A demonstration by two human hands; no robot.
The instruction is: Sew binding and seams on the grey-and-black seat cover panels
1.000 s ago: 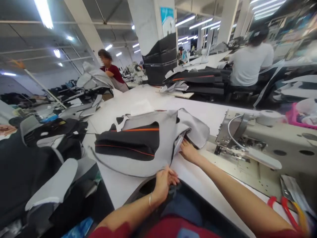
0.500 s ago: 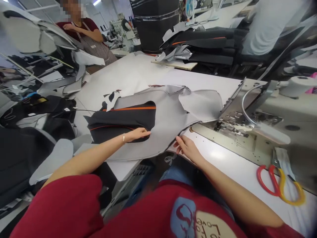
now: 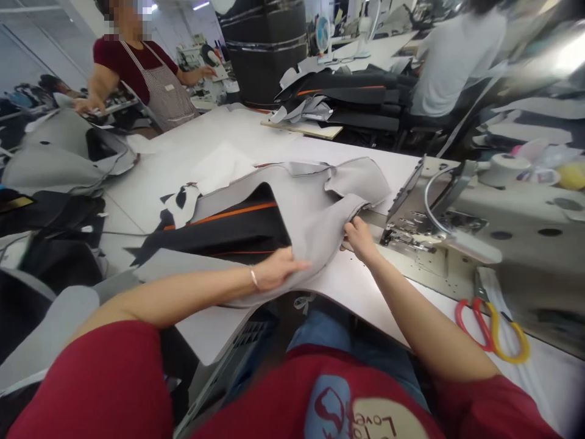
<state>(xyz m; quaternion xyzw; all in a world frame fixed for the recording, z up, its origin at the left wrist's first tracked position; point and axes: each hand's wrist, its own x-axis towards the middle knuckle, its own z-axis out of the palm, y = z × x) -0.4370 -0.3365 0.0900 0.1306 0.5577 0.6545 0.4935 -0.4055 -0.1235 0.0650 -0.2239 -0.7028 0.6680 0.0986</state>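
White table [image 3: 183,143] spans the work area; gray cloth [image 3: 304,219] lies on it, long axis running 8 to 2 o'clock. Right hand [image 3: 361,241], nearer the sewing machine [image 3: 525,222], pinches the cloth's edge. From this grip, most cloth lies toward 9 o'clock, the machine toward 3 o'clock. Left hand [image 3: 276,268] rests on the cloth; whether it grips cannot be told. Folds hide part of the cloth's outline.
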